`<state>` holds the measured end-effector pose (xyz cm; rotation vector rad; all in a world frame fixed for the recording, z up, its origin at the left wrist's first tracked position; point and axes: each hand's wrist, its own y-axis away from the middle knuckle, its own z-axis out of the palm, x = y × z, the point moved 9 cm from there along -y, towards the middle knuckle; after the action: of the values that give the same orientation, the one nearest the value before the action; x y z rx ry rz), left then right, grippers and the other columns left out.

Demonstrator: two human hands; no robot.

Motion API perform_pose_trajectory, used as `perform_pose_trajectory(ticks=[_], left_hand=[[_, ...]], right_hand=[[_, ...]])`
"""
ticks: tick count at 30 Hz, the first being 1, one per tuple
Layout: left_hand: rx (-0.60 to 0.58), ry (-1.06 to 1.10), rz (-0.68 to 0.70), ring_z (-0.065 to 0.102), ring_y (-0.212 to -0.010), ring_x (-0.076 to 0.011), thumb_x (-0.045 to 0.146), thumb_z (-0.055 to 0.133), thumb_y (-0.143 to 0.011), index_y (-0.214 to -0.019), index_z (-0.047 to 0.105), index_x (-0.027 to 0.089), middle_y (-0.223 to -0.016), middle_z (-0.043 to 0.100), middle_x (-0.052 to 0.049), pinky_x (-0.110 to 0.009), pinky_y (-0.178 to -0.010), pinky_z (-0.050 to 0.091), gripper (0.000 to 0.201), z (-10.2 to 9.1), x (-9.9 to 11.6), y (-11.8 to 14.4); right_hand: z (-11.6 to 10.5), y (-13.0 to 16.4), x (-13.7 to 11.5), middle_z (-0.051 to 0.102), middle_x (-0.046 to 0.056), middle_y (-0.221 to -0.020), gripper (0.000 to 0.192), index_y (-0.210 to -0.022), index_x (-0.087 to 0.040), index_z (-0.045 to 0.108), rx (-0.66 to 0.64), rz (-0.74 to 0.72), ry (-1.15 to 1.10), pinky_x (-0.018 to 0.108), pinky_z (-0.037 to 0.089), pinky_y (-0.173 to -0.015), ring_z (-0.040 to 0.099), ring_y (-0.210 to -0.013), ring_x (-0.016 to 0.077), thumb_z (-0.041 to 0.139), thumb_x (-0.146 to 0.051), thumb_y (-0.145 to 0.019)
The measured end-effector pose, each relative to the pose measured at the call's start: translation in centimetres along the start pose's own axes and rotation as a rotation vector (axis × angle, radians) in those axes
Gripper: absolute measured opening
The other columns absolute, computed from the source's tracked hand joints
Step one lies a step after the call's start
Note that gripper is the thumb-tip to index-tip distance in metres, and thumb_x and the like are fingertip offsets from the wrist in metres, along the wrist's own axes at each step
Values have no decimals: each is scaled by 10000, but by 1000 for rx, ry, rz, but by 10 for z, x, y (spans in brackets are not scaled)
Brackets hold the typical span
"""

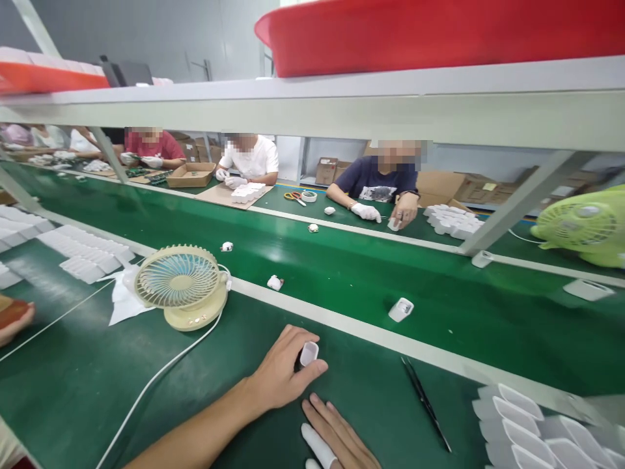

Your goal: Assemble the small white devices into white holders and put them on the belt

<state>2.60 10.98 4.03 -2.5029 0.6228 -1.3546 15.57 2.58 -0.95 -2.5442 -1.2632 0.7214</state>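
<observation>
My left hand (286,365) reaches in from the lower left. Its thumb and fingers curl round a small white plastic housing (309,354), hollow and with its opening showing. Just below, my right hand (336,433) holds nothing; its fingers stretch out over the green bench, with a white finger cot on at least one of them. The wrist is out of frame. To the right lies a pair of black tweezers (426,404), apart from both hands. Rows of white housings (520,423) stand together at the lower right.
A cream fan (180,280) with a white cable sits at the left. Beyond the bench rail (342,320) runs a green conveyor belt (351,273) carrying a white housing (401,309) and several small parts. Several co-workers sit opposite. A shelf (312,114) with a red tray (439,36) crosses above.
</observation>
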Motion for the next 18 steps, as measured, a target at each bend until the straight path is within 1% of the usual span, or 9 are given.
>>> perform_pose_trajectory(ticks=[2, 4, 6, 8, 10, 12, 15, 17, 18], left_hand=[[-10, 0, -8, 629, -1050, -256, 391, 567, -1001, -1241, 612, 199, -1128, 692, -113, -430, -941, 537, 311, 0, -1, 1], [-25, 0, -18, 624, -1055, -251, 387, 547, -1013, -1252, 607, 215, -1153, 687, -105, -429, -947, 532, 300, 0, -2, 1], [-38, 0, -26, 620, -1061, -250, 389, 530, -1023, -1259, 604, 225, -1167, 684, -102, -431, -948, 529, 296, 1, -4, 1], [-47, 5, -35, 620, -1067, -251, 393, 513, -1032, -1265, 602, 226, -1173, 683, -103, -434, -953, 529, 300, 2, -5, 1], [-46, 13, -41, 622, -1077, -250, 402, 501, -1038, -1272, 598, 224, -1179, 684, -104, -441, -968, 526, 310, 2, -6, 1], [-40, 18, -42, 622, -1083, -248, 410, 485, -1045, -1280, 594, 222, -1184, 685, -107, -447, -984, 521, 320, 1, -5, 1], [-26, 22, -43, 619, -1078, -249, 421, 466, -1050, -1272, 603, 206, -1177, 689, -115, -455, -1000, 509, 338, -1, -2, 0], [-8, 37, -45, 616, -1077, -250, 425, 459, -1051, -1249, 621, 197, -1160, 694, -118, -455, -1006, 500, 343, -3, 0, 0], [4, 53, -51, 615, -1077, -250, 430, 460, -1049, -1233, 633, 195, -1151, 696, -118, -451, -1007, 497, 345, -4, 0, -1]], right_hand=[[-11, -4, -8, 549, 17, -1520, 600, -1602, -257, 363, -7, -15, 20, 216, 582, -1015, 638, -1295, 196, 496, -142, -1029], [-22, -8, -19, 535, 34, -1535, 530, -1547, -229, 458, 0, -38, 40, 275, 532, -1107, 585, -1358, 202, 519, -144, -1027], [-29, -11, -29, 550, 42, -1526, 427, -1466, -193, 554, -1, -63, 73, 327, 471, -1179, 514, -1424, 211, 510, -165, -1043], [-30, -12, -34, 569, 53, -1511, 385, -1424, -142, 587, -19, -73, 113, 319, 456, -1191, 487, -1445, 209, 464, -170, -1060], [-27, -10, -32, 570, 59, -1509, 425, -1463, -119, 545, -40, -49, 142, 292, 483, -1163, 504, -1433, 203, 417, -140, -1058], [-21, -8, -27, 553, 54, -1521, 510, -1538, -142, 458, -54, -26, 137, 277, 525, -1120, 541, -1402, 200, 399, -98, -1034], [-10, -4, -16, 534, 27, -1529, 658, -1628, -228, 294, -41, -23, 90, 269, 589, -1035, 611, -1328, 208, 393, -60, -999], [-4, -2, -10, 541, -4, -1515, 716, -1650, -290, 210, 12, -39, 55, 274, 611, -999, 640, -1288, 217, 396, -64, -996], [-2, -2, -6, 541, -21, -1510, 729, -1651, -321, 189, 48, -39, 37, 290, 610, -1007, 639, -1285, 228, 405, -76, -1000]])
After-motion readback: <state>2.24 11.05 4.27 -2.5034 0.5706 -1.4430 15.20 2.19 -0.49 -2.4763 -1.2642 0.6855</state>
